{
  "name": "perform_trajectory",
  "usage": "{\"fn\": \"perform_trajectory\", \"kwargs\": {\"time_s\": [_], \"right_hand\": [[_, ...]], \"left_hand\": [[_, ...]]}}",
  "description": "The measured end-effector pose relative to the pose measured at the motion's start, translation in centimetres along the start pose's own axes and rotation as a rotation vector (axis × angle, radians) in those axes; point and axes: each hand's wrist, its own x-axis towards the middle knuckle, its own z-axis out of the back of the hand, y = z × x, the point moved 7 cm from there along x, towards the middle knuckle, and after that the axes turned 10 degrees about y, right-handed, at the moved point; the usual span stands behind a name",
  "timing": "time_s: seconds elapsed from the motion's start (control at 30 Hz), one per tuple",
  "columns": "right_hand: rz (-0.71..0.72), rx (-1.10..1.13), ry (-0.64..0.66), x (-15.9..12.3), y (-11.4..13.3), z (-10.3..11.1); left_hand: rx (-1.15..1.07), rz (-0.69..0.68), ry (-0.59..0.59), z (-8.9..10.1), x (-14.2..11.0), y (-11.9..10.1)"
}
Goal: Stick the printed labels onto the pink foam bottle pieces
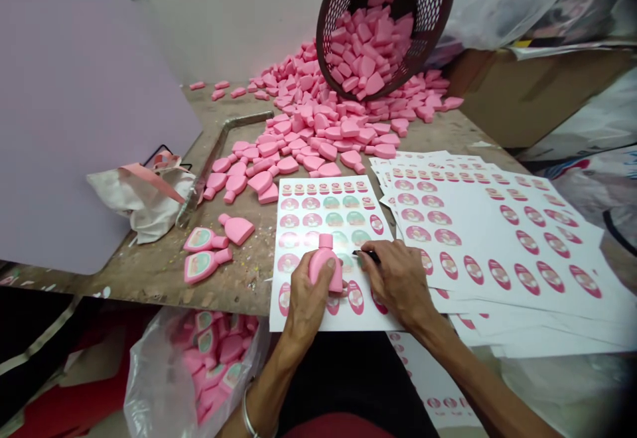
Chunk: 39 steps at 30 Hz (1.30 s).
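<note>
My left hand (306, 298) is closed around a pink bottle-shaped foam piece (326, 264), held upright over a sticker sheet (323, 225). My right hand (398, 279) pinches a thin dark tool (365, 254) whose tip rests on the sheet beside the piece. Oval pink and green stickers fill the sheet. Two pink pieces with stickers on them (204, 252) lie to the left on the worn table (239, 272), with a plain one (236, 227) beside them.
A big heap of pink pieces (318, 126) spills from a tipped dark basket (432, 20) at the back. A fanned stack of sticker sheets (497, 239) lies on the right. A clear bag of stickered pieces (209, 358) hangs below the table edge. A white cloth bag (144, 199) sits left.
</note>
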Motion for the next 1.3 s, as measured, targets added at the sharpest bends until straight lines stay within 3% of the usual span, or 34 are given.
{"fn": "perform_trajectory", "kwargs": {"time_s": [0.17,0.43,0.57,0.67,0.93,1.07,1.17,1.3], "right_hand": [[0.004,-0.048,0.047,0.0,-0.2,-0.7],[0.031,0.160,0.057,-0.1,0.1,-0.7],[-0.021,0.055,-0.010,-0.2,-0.1,-0.3],[-0.030,-0.033,0.009,-0.2,-0.1,-0.5],[-0.066,0.080,0.074,0.2,-0.6,-0.8],[-0.012,0.035,-0.022,0.0,0.1,-0.2],[0.029,0.124,-0.121,-0.4,0.3,1.0],[-0.223,0.473,-0.170,-0.6,-1.9,2.7]], "left_hand": [[-0.033,-0.014,0.034,-0.4,0.1,0.3],[-0.035,-0.008,0.047,-0.3,0.4,0.6],[-0.047,0.000,0.043,-0.3,0.3,0.6],[-0.055,0.007,0.041,-0.3,0.1,0.6],[-0.031,0.013,0.051,-0.4,0.3,0.6],[-0.028,0.032,0.014,-0.2,0.2,0.5],[-0.033,0.028,-0.036,0.2,0.0,0.5],[-0.122,0.022,-0.043,0.5,-0.2,0.7]]}}
